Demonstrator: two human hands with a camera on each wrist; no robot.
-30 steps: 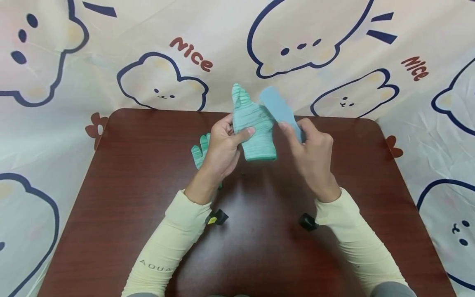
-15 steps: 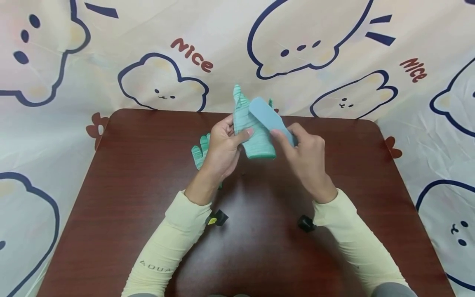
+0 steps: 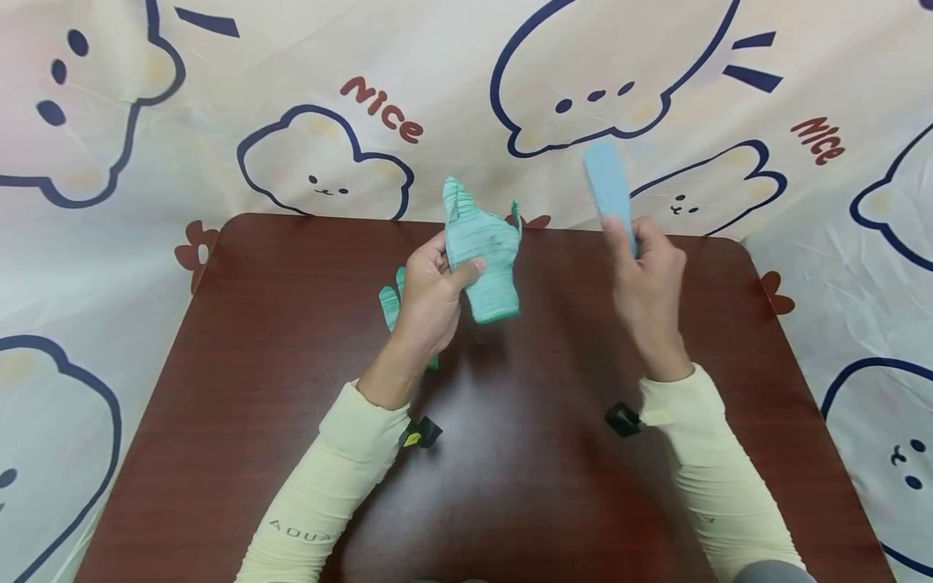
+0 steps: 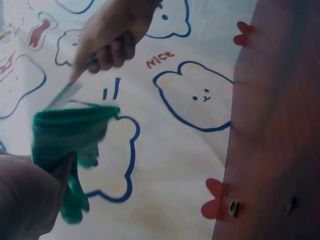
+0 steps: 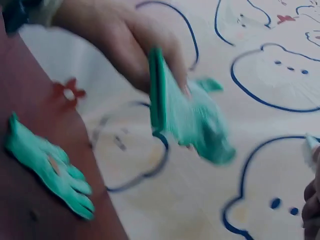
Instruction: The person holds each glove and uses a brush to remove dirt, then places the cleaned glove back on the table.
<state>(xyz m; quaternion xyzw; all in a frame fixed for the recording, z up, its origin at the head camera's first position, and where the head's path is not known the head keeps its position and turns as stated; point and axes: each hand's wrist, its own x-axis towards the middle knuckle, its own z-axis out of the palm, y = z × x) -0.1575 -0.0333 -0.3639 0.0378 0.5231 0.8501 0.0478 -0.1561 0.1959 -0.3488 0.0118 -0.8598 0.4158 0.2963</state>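
Observation:
My left hand (image 3: 432, 298) grips a green knitted glove (image 3: 487, 263) above the far part of the table, thumb across its front. The cuff points toward me; a dark smudge shows on the glove in the right wrist view. My right hand (image 3: 650, 283), well to the right, holds a light blue brush (image 3: 608, 182) by its lower end. The brush is raised, tilted and apart from the glove; its pale bristle side faces left. A second green glove (image 5: 50, 167) with a brownish spot lies on the table, partly hidden behind my left wrist in the head view.
The dark reddish-brown table (image 3: 510, 486) reaches back to a pale curtain (image 3: 452, 48) with cartoon prints. Small dark bits (image 4: 234, 207) lie on the tabletop. A black wrist camera (image 3: 624, 419) sits at my right cuff, another on the left.
The brush was over the held glove half a second ago; my right hand has since drawn it off to the right and up. My left hand and its glove have shifted slightly left.

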